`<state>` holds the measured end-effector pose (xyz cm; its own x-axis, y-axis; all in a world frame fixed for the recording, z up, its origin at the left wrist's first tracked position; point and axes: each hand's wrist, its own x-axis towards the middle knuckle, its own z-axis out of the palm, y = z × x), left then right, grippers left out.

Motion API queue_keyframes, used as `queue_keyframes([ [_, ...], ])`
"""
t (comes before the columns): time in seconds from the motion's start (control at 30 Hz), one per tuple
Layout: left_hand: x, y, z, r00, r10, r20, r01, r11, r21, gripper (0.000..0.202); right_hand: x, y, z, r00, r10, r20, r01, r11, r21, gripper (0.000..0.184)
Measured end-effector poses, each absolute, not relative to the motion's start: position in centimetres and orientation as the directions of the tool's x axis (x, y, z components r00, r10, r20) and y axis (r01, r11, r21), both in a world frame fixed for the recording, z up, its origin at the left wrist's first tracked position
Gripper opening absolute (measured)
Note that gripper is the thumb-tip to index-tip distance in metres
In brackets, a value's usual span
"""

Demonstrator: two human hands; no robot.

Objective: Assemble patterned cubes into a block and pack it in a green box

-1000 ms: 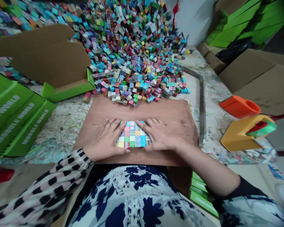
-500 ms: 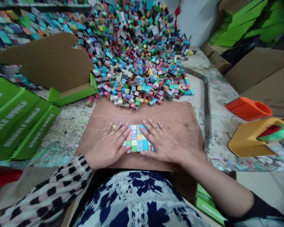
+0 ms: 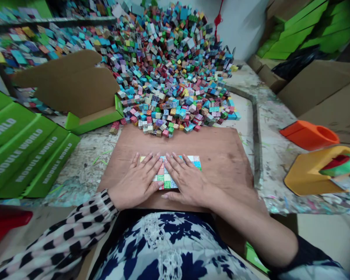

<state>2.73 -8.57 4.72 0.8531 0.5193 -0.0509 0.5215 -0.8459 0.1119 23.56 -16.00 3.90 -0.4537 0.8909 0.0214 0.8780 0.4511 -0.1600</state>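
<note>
The person has both hands laid flat on a little rectangular slab of tightly packed multicoloured cubes (image 3: 165, 179). It sits on the near middle of a brown wooden board (image 3: 218, 149), just in front of them. The left hand (image 3: 137, 182) covers the left part and the right hand (image 3: 186, 182) covers the middle. Only a strip between the hands and the far right corner of the slab show.

Both palms are down and the fingers (image 3: 151, 165) are stretched out and slightly apart, resting on top of the cubes and not gripping anything. Honestly, flat palms look like the right way to level a slab like this. They spread the push, so no single cube gets poked down or popped out of its row.

What probably matters most here is even pressure. The uncovered far right corner looks like the bit that could sit proud or drift, so the right hand wants to take it in too. Squaring the edges with the sides of the hands would help more than pressing harder. It's hard to say if every row is flush, since the hands hide most of it.

The huge heap of loose coloured cubes (image 3: 169, 74) spills right onto the far edge of the board, well apart from the slab. An open green cardboard box (image 3: 90, 120) sits far left, and closed green printed boxes (image 3: 26, 155) lie to the left.
</note>
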Motion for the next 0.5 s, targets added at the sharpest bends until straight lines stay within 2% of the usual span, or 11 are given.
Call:
queue_keyframes([
  [0.13, 3.1, -8.4, 5.9, 0.851, 0.515, -0.107, 0.526, -0.836, 0.158, 0.082, 24.0, -15.6, 4.7, -0.446, 0.895, 0.016, 0.879, 0.441, -0.182, 0.101],
  [0.3, 3.8, -7.3, 6.6, 0.86, 0.488, -0.149, 0.509, -0.84, 0.187, 0.105, 24.8, -14.2, 5.5, -0.42, 0.907, -0.035, 0.89, 0.403, -0.214, 0.116],
  [0.5, 4.5, -6.1, 6.6, 0.867, 0.473, -0.16, 0.498, -0.844, 0.201, 0.106, 24.9, -13.8, 4.9, -0.407, 0.91, -0.08, 0.886, 0.372, -0.276, 0.112],
])
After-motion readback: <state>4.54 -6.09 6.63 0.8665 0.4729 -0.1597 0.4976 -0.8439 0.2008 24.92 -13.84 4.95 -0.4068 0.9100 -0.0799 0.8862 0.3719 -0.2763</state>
